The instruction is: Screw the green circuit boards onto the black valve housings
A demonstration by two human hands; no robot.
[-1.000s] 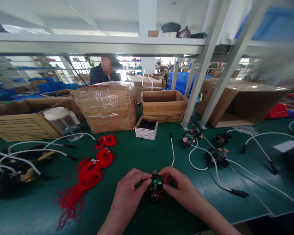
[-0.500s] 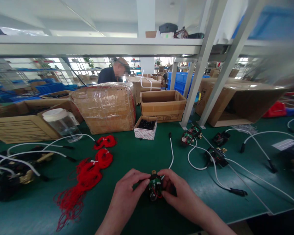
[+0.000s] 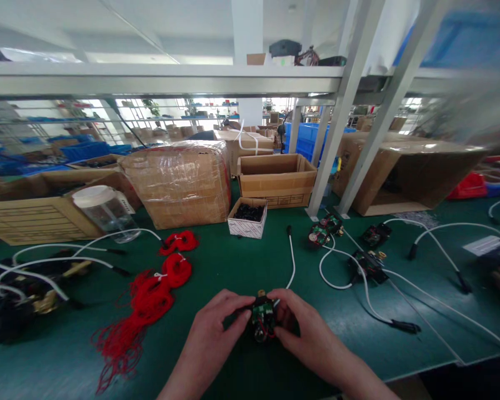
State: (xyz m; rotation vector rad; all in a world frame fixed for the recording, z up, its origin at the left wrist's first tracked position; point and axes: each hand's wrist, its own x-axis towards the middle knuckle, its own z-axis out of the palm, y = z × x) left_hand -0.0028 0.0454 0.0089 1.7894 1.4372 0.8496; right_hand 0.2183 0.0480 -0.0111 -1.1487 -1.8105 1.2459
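Observation:
Close to the front of the green table, a small circuit board assembly (image 3: 263, 318) is held between both hands. It has a brass fitting on top, red wires and a round part at its lower end. My left hand (image 3: 219, 330) grips its left side with thumb and index finger. On the opposite side, my right hand (image 3: 302, 322) pinches it, the other fingers curled behind. A white cable (image 3: 292, 258) with a black plug runs from the right-hand side of the assembly up the table. Its joint with the board is hidden by my fingers.
Bundles of red wire (image 3: 152, 300) lie at left, beside black units with white cables (image 3: 52, 258). More circuit board assemblies (image 3: 366, 264) sit at right. Behind stand a small box of black parts (image 3: 248, 216), a wrapped carton (image 3: 181, 183), a plastic jug (image 3: 106, 211) and metal shelf posts (image 3: 333, 122).
Both hands keep hold of the circuit board assembly, with only a slight shift of the left fingers. The person behind the wrapped carton has bent down almost out of sight.

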